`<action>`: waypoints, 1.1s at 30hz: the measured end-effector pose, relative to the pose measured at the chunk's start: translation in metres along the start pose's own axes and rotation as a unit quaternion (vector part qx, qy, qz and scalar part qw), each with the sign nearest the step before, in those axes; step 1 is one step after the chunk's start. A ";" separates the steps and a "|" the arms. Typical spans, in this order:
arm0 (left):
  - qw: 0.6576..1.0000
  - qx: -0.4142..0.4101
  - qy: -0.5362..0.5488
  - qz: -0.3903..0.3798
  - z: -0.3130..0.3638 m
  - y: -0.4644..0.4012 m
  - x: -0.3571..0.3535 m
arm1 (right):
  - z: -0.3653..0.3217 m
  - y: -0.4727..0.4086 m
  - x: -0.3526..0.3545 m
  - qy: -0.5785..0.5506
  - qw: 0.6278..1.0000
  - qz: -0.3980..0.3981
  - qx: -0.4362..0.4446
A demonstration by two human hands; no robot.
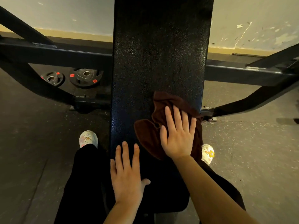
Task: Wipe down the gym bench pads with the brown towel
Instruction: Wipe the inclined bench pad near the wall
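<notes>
While right hand presses brown towel flat-fingered on bench pad, left hand rests splayed beside. Two weight plates on floor left, past frame bar.

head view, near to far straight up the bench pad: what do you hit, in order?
left hand flat on the bench pad → right hand pressing the brown towel → towel's far edge → bare black pad → wall behind it.
</notes>
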State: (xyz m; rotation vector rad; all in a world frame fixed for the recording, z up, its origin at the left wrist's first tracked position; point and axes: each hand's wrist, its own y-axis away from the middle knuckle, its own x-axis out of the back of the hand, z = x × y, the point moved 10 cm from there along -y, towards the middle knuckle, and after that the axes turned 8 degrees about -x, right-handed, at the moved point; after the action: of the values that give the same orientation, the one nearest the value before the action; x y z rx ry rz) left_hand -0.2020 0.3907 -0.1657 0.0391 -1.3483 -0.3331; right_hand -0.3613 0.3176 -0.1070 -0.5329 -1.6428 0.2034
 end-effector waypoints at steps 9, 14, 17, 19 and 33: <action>0.997 0.000 0.005 0.083 -0.004 0.000 0.000 | 0.000 -0.003 -0.003 0.002 1.000 -0.002 0.000; 0.998 0.002 -0.004 0.064 -0.003 0.000 -0.005 | -0.001 -0.002 -0.002 -0.017 1.000 -0.010 0.001; 0.998 0.008 -0.014 0.059 -0.003 0.000 -0.005 | 0.000 -0.001 0.001 -0.029 1.000 0.000 0.001; 0.998 0.009 -0.014 0.062 -0.004 -0.002 -0.007 | -0.001 -0.002 0.003 -0.034 0.999 0.015 0.004; 0.991 -0.068 -0.076 0.090 -0.006 0.006 -0.020 | 0.000 0.001 -0.006 0.017 0.999 0.028 0.013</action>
State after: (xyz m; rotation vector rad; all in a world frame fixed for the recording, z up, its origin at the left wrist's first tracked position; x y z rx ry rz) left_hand -0.1989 0.4004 -0.1848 -0.2247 -1.4643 -0.2791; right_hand -0.3609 0.3158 -0.1133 -0.5610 -1.5911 0.2558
